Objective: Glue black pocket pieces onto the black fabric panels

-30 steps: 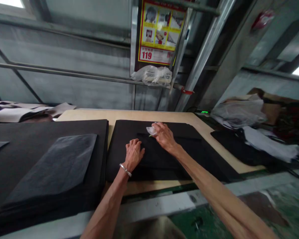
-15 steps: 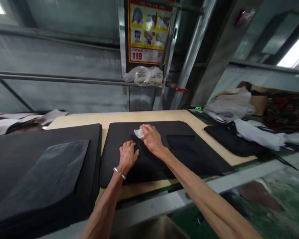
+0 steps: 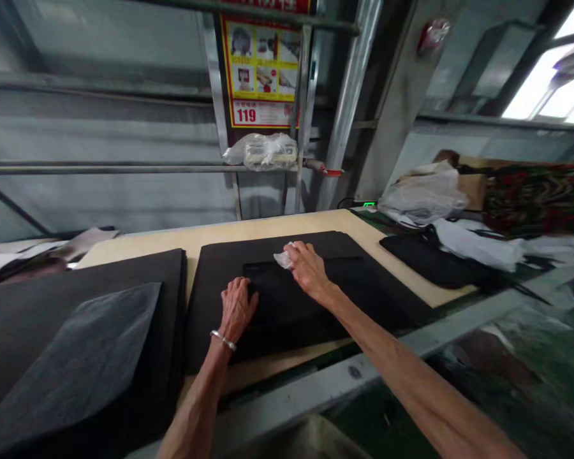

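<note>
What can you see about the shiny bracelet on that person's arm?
The bracelet is a thin, silver-coloured bangle that looks like polished metal. It circles the person's left wrist, just behind the left hand, and sits slightly slanted across the arm, touching the skin. Only its top shows; the underside is hidden, so any clasp cannot be seen.

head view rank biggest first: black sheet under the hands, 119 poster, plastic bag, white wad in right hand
Black sheet, 119 poster, plastic bag, white wad. Poster and bag sit farther off, so true sizes may differ.
</note>
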`<state>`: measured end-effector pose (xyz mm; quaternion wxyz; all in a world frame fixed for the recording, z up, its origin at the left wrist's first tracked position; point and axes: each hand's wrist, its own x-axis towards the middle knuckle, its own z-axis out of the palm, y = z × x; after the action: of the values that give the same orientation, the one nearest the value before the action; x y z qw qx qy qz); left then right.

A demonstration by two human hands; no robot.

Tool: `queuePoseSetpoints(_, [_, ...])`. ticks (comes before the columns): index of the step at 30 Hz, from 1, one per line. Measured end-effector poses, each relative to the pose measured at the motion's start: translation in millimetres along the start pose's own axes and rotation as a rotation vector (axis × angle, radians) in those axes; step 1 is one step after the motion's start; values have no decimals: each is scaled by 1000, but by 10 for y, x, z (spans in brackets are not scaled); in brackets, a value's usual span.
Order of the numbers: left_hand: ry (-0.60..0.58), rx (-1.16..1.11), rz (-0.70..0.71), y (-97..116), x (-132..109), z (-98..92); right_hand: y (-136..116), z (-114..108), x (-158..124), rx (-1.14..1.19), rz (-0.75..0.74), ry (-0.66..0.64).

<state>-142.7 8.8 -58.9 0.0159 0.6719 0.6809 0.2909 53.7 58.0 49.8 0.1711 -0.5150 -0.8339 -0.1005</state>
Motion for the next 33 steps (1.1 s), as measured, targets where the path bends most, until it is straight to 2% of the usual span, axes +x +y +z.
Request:
queuePoseSetpoints(4, [56,-19,26,-15,-14,29,-401,115,70,129,-31,47])
queuePoseSetpoints(6, [90,-21,36,-30,-10,39,-520,223,148,293,-9,77])
queuePoseSetpoints(8, [122,-30,41,-40,0,44,-514,322,205,545,93,101])
queuePoseSetpoints(10, [138,-42,47,-41,10,42,-373,374,204,881,237,170])
queuePoseSetpoints(12, [152,-61,57,-37,13,33,-113,351,128,1204,394,288])
queuePoseSetpoints(15, [191,-106,62,-39,7,-16,433,188,-122,1415,590,470])
queuePoseSetpoints(18, [193,-104,53,-27,22,-145,1049,-14,-488,1333,682,601])
queuePoseSetpoints(20, [167,-62,61,48,72,-265,1421,-104,-744,1195,728,658])
queuePoseSetpoints(22, [127,-34,119,225,155,-360,1712,-146,-964,1041,767,685])
queuePoseSetpoints(24, [75,-50,222,515,248,-370,1903,-153,-1116,911,804,655])
queuePoseSetpoints(26, [12,-92,333,881,310,-268,2003,-139,-1186,778,805,593])
queuePoseSetpoints(29, [-110,-124,426,1415,295,30,2051,-97,-1154,558,703,511])
queuePoseSetpoints(31, [-215,-105,444,1659,233,235,2057,-61,-1077,432,630,453])
queuePoseSetpoints(33, [-307,-69,440,1776,164,391,2058,-22,-992,322,583,391])
